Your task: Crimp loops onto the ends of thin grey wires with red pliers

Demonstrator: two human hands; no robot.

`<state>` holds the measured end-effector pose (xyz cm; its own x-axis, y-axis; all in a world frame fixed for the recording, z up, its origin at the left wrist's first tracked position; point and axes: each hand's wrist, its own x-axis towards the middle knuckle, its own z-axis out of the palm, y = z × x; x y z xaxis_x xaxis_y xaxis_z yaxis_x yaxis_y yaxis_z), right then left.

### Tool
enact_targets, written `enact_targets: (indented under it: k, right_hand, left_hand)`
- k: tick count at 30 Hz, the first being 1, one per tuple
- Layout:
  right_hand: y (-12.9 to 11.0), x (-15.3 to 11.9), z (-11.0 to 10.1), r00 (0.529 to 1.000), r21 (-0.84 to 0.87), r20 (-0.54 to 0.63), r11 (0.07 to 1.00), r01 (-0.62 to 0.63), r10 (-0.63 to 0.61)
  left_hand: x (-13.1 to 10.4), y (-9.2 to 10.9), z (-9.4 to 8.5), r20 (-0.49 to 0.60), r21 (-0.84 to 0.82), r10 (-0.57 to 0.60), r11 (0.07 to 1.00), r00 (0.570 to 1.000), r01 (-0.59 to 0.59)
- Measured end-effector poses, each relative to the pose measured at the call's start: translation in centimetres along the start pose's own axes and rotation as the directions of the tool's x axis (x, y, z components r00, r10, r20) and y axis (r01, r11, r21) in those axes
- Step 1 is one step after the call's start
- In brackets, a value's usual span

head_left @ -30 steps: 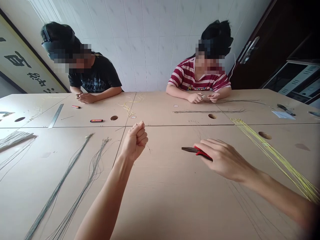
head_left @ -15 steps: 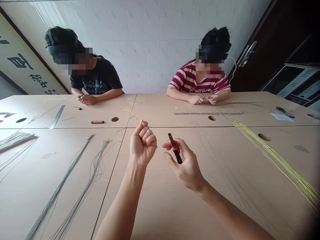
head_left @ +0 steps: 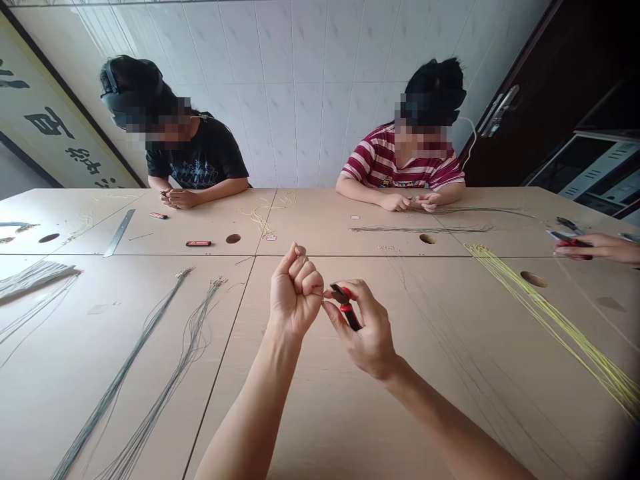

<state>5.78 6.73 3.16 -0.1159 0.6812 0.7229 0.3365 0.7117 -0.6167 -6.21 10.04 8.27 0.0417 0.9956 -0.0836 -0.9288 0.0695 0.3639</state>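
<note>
My left hand [head_left: 296,293] is raised over the middle of the table, its fingers curled into a fist. A tiny, thin end shows at its right edge, too small to name; whatever else lies inside the fist is hidden. Close on its right, my right hand [head_left: 367,327] holds small pliers [head_left: 351,316] with red and black handles, the dark jaws pointing up and left. The thumb and forefinger tips of that hand meet at the thin end beside my left fist.
Bundles of grey cords [head_left: 150,340] lie to the left, yellow cords [head_left: 540,300] to the right. Across the table [head_left: 320,420] sit two people [head_left: 197,157]. Another person's hand [head_left: 607,247] holds red-handled pliers at far right. A steel ruler [head_left: 120,232] lies far left.
My right hand has come up against my left fist, its thumb and forefinger closing at the thin end. The pliers turned slightly. Another person's hand with pliers has appeared at the right edge.
</note>
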Motion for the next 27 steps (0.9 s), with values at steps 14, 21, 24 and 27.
enact_targets:
  k: [14,21,24,27]
  right_hand:
    - [0.4,-0.1,-0.1,0.999,-0.035,-0.049,0.999,-0.007,0.005]
    - [0.0,0.1,-1.4,0.991,0.029,-0.069,0.993,-0.113,0.115]
    - [-0.3,0.4,-2.1,0.984,0.046,-0.091,0.987,-0.151,0.155]
    - [-0.4,0.7,-2.6,0.976,0.058,-0.091,0.980,-0.191,0.196]
  left_hand:
    - [-0.1,-0.2,-0.3,0.025,0.015,0.024,1.000,0.999,-0.025]
    - [-1.1,0.7,0.3,0.143,0.200,0.023,0.978,0.989,-0.052]
    - [-1.4,1.1,0.3,0.171,0.411,0.104,0.896,0.980,-0.167]
    - [-1.7,1.2,0.4,0.191,0.546,0.153,0.804,0.970,-0.235]
